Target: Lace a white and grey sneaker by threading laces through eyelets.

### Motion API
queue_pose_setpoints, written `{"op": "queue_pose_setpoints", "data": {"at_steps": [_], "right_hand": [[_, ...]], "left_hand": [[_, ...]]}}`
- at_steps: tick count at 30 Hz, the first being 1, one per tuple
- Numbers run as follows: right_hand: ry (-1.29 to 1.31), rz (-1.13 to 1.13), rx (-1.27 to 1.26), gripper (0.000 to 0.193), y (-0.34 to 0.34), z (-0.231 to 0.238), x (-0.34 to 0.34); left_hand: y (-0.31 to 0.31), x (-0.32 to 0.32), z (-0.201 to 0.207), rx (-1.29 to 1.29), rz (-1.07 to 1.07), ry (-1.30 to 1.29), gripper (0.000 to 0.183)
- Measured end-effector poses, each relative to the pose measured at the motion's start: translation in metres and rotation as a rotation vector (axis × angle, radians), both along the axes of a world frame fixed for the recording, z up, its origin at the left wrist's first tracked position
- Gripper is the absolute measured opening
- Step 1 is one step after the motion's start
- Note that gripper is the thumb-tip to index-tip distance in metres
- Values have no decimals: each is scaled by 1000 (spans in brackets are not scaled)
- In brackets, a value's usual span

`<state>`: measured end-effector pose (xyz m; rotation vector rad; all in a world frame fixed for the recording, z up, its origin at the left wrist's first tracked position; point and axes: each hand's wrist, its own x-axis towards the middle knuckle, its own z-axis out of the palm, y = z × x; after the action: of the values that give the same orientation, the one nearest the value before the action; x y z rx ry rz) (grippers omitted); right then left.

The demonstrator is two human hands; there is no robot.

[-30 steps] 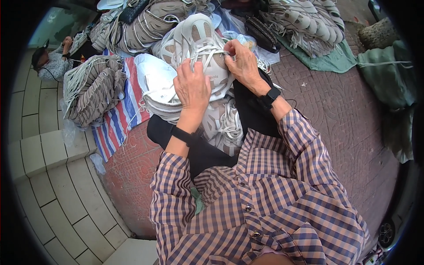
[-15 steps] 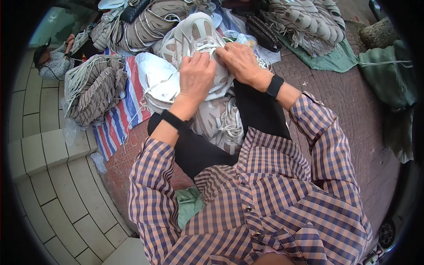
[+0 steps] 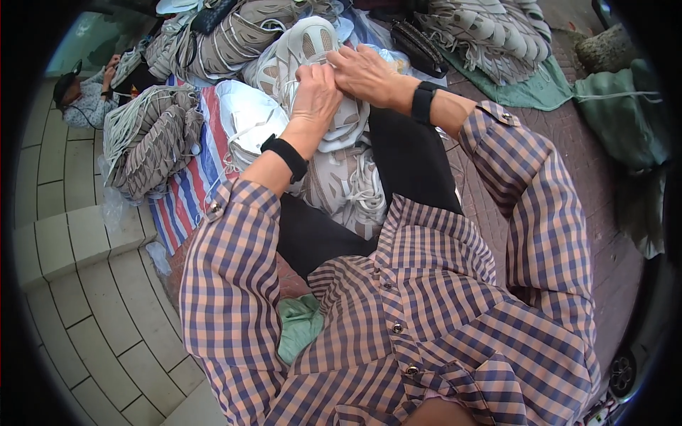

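A beige and white shoe (image 3: 310, 39) with mesh toe panels lies toe-away in front of me, on top of other pale shoe pieces. My left hand (image 3: 317, 96) is closed at its lacing, fingertips pinched on the white shoelace (image 3: 311, 61). From the right my right hand (image 3: 364, 74) meets it, thumb and fingers also pinched at the lace. The fingers cover most of the eyelets, so the lace's path is hidden. Between my knees rests another beige shoe piece (image 3: 328, 186) with a bunch of looped white laces (image 3: 367, 193).
Bundles of beige shoe uppers (image 3: 153, 142) lie on a striped sheet (image 3: 186, 202) to the left. White pieces (image 3: 245, 106) sit beside my left wrist. Another bundle (image 3: 490, 35) rests on green cloth (image 3: 536, 89) at far right. A person (image 3: 89, 103) sits at far left.
Both hands have shifted slightly left and away from me, and come closer together over the lacing. My right forearm and elbow have swung outward.
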<state>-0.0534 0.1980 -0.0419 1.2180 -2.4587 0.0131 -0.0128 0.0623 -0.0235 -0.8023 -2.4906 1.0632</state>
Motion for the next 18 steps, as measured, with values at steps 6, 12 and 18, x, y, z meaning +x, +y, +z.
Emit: {"op": "queue_pose_setpoints", "data": {"at_steps": [6, 12, 18], "right_hand": [[-302, 298, -289, 12, 27, 1, 51], [-1291, -52, -965, 11, 26, 8, 110], [-899, -25, -1049, 26, 20, 11, 118]], "left_hand": [[-23, -14, 11, 186, -36, -167, 9], [-31, 23, 15, 1289, -109, -609, 8], [-1, 90, 39, 1593, 49, -725, 7]]}}
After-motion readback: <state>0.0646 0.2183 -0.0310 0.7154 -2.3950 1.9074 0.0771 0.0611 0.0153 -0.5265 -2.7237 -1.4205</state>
